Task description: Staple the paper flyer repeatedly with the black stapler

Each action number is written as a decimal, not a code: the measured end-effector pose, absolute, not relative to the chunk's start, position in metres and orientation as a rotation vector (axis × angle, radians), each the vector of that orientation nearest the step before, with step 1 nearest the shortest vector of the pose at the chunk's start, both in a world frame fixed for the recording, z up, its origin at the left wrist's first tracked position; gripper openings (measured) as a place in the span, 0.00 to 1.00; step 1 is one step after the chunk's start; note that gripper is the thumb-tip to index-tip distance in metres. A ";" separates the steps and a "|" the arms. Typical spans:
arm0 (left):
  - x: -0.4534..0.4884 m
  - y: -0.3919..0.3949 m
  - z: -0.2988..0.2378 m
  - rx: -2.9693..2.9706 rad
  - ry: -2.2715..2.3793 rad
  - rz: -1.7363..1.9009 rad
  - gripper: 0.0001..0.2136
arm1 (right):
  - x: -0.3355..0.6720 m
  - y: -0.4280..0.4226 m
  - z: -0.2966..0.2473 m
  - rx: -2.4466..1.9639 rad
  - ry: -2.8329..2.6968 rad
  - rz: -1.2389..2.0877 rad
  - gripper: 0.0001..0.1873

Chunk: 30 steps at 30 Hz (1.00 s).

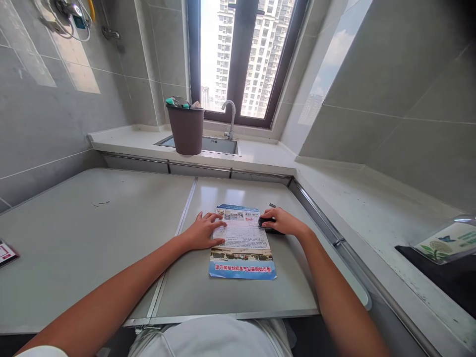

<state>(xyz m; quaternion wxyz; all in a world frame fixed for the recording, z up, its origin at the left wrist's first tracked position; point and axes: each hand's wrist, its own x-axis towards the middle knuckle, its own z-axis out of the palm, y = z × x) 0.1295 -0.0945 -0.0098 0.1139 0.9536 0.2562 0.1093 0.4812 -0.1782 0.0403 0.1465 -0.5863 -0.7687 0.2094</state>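
Observation:
A printed flyer with a blue border and small pictures lies on the pale folding table, its large red heading upside down at the near edge. My left hand rests on the flyer's left side, fingers spread and pressing on the paper. At the right edge, my right hand is closed round a black stapler, whose front end reaches over the flyer. Part of the stapler is hidden under my fingers. A small dark piece shows just beyond my right hand.
Small dark marks or bits lie on the left table half, with a pink-edged card at far left. A brown bucket stands by the sink and faucet. A metal rail borders the right counter, which holds a clear package.

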 end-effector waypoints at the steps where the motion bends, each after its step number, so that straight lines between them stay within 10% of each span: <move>1: 0.130 -0.095 -0.010 2.797 0.750 0.321 0.27 | 0.481 -0.178 0.040 -1.701 -2.202 0.607 0.18; 13: 0.132 -0.094 -0.010 2.779 0.757 0.320 0.25 | 0.439 -0.165 0.036 -2.164 -2.295 0.236 0.07; 24: 0.130 -0.095 -0.008 2.803 0.749 0.346 0.25 | 0.542 -0.183 0.033 -1.927 -2.107 0.758 0.16; 30: 0.131 -0.095 -0.008 2.813 0.752 0.334 0.25 | 0.541 -0.182 0.041 -2.199 -1.918 0.231 0.16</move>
